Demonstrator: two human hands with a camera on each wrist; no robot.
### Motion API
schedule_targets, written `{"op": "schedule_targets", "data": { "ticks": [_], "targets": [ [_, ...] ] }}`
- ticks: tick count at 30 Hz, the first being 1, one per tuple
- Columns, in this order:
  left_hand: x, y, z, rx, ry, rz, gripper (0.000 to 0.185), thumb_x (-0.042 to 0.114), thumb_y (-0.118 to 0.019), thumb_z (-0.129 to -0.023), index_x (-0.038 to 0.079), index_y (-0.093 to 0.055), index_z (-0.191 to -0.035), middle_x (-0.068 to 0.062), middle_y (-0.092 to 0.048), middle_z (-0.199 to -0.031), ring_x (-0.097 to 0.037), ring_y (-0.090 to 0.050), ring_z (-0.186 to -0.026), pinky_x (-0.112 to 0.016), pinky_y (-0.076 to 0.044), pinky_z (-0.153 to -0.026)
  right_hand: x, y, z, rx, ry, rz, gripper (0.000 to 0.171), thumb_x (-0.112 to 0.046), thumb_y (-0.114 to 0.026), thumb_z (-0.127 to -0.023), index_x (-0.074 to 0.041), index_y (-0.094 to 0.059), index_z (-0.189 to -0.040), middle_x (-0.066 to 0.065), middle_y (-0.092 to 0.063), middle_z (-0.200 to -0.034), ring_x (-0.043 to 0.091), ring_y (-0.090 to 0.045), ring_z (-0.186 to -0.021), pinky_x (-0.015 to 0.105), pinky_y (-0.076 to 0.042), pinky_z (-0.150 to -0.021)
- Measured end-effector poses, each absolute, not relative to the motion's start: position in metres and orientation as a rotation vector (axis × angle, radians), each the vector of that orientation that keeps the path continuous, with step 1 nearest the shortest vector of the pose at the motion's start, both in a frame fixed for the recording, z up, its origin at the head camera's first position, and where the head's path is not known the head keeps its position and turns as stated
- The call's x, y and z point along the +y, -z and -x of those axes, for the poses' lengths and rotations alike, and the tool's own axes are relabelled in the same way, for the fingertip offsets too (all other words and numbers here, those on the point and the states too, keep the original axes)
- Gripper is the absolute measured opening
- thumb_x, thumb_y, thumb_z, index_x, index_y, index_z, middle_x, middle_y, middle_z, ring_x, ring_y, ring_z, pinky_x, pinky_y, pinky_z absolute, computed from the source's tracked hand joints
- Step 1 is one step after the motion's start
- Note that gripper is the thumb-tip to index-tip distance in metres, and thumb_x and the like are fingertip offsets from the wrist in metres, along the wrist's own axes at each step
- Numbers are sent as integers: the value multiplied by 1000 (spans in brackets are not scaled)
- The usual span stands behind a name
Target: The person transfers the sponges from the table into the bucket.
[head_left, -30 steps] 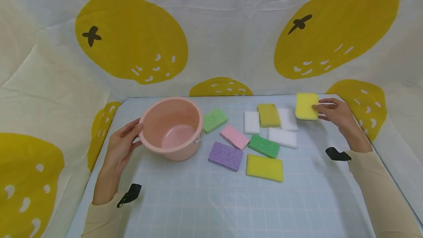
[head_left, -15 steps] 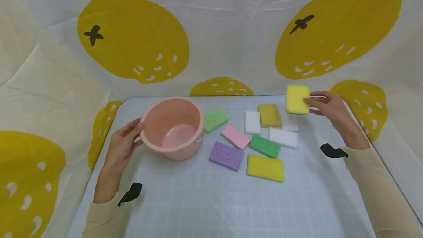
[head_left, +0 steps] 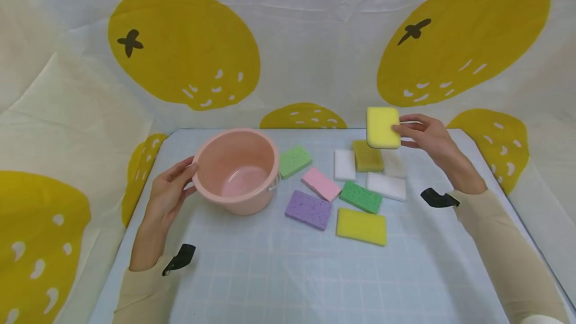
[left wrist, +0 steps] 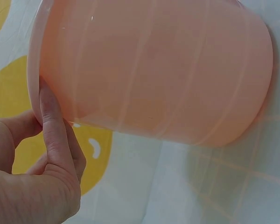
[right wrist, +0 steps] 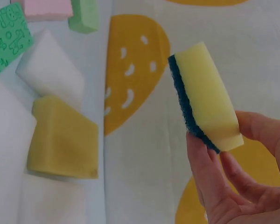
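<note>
My left hand (head_left: 168,194) pinches the left rim of a pink bucket (head_left: 252,204) between thumb and fingers; the left wrist view has the fingertips at the rim of the bucket wall (left wrist: 154,70). The bucket stands upright on the table, its visible inside bare. My right hand (head_left: 425,136) holds a yellow scouring sponge (head_left: 382,128) by one end, raised above the back right of the table. In the right wrist view, the sponge (right wrist: 207,93) shows a dark scouring layer (right wrist: 184,100) on one face, with the thumb and fingers on opposite sides.
Right of the bucket lie a light green sponge (head_left: 294,161), a pink sponge (head_left: 321,184), a purple sponge (head_left: 308,210), a green sponge (head_left: 361,197) and a yellow sponge (head_left: 361,226). Behind them are several white blocks (head_left: 344,165) and a mustard sponge (head_left: 368,156). A fruit-print cloth (head_left: 315,64) hangs behind.
My right hand has carried the yellow scouring sponge leftward and up, from the right edge to above the white blocks. My left hand stays on the bucket rim.
</note>
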State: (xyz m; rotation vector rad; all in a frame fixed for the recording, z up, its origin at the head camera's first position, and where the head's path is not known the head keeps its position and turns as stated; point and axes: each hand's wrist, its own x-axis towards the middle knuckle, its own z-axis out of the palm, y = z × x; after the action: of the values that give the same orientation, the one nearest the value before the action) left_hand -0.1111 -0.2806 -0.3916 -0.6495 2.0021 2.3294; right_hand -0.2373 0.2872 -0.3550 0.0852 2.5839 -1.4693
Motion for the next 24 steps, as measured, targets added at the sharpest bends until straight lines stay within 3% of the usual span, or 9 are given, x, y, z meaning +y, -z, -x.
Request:
{"op": "schedule_targets", "data": {
  "ticks": [9, 17, 22, 24],
  "targets": [
    [-281, 392, 111, 2008, -2323, 641, 72, 37, -82, -87, 11, -55, -148, 2, -62, -130, -14, -63, -106, -23, -58, -85, 251, 341, 242, 2543, 1445, -28, 77, -55, -69, -94, -7, -46, -149, 15, -51, -144, 23, -60, -115, 23, -58, -87],
    [-280, 391, 112, 2020, -2314, 647, 73, 40, -82, -86, 13, -56, -148, 2, -63, -130, -14, -63, -107, -23, -58, -85, 221, 331, 244, 2516, 1475, 50, 71, -52, -73, -93, -7, -51, -143, 14, -54, -141, 24, -62, -114, 33, -58, -93],
    [-280, 391, 112, 2010, -2323, 656, 73, 39, -83, -85, 13, -57, -148, 2, -64, -129, -15, -63, -107, -24, -58, -85, 202, 326, 246, 2494, 1473, 113, 68, -50, -73, -93, -8, -53, -142, 15, -57, -139, 24, -63, -114, 29, -59, -90],
    [-281, 391, 112, 2002, -2327, 660, 72, 39, -83, -85, 13, -57, -148, 2, -64, -129, -15, -63, -108, -24, -58, -85, 193, 324, 245, 2485, 1470, 137, 67, -50, -73, -94, -8, -53, -142, 15, -57, -138, 25, -63, -114, 33, -59, -92]
  ]
}}
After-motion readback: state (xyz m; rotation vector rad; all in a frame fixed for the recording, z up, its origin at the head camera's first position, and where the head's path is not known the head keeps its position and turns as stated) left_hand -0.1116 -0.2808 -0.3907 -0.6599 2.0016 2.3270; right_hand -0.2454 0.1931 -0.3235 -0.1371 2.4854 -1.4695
